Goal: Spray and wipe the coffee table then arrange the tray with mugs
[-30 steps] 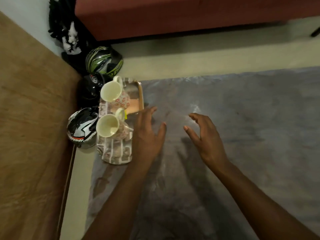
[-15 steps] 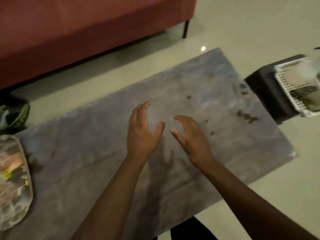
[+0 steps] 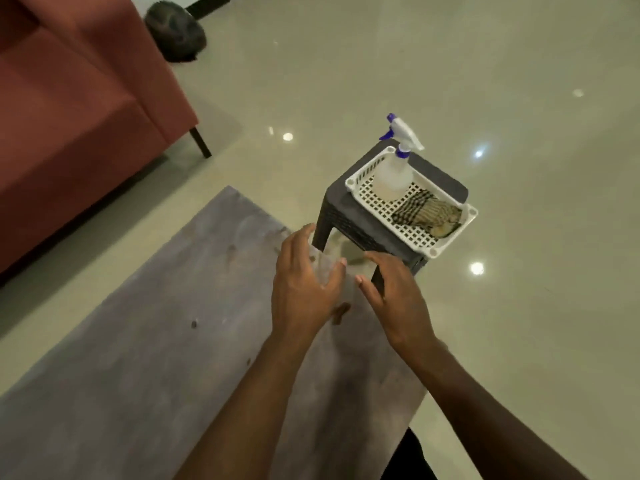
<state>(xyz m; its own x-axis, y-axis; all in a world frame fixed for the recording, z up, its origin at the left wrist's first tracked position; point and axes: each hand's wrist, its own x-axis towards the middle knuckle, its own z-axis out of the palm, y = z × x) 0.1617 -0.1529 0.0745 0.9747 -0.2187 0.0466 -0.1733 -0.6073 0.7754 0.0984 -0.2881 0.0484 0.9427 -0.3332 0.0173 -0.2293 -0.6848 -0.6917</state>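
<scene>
The grey marble coffee table (image 3: 145,341) fills the lower left, with a few dark stains on it. My left hand (image 3: 303,285) and my right hand (image 3: 394,299) hover over the table's right end, both empty with fingers spread. Beyond them a clear spray bottle (image 3: 393,171) with a white and blue trigger head stands in a white plastic basket (image 3: 415,233). A checked cloth (image 3: 429,213) lies folded in the same basket beside the bottle. The tray with mugs is out of view.
The basket rests on a dark plastic stool (image 3: 346,220) just off the table's right end. A red sofa (image 3: 69,116) stands at the upper left, with a dark round object (image 3: 175,34) behind it. Glossy tiled floor (image 3: 485,81) surrounds everything.
My view has swung right, from the tray with mugs at the table's left end to its right end and the stool. Both hands have travelled along with it, staying empty.
</scene>
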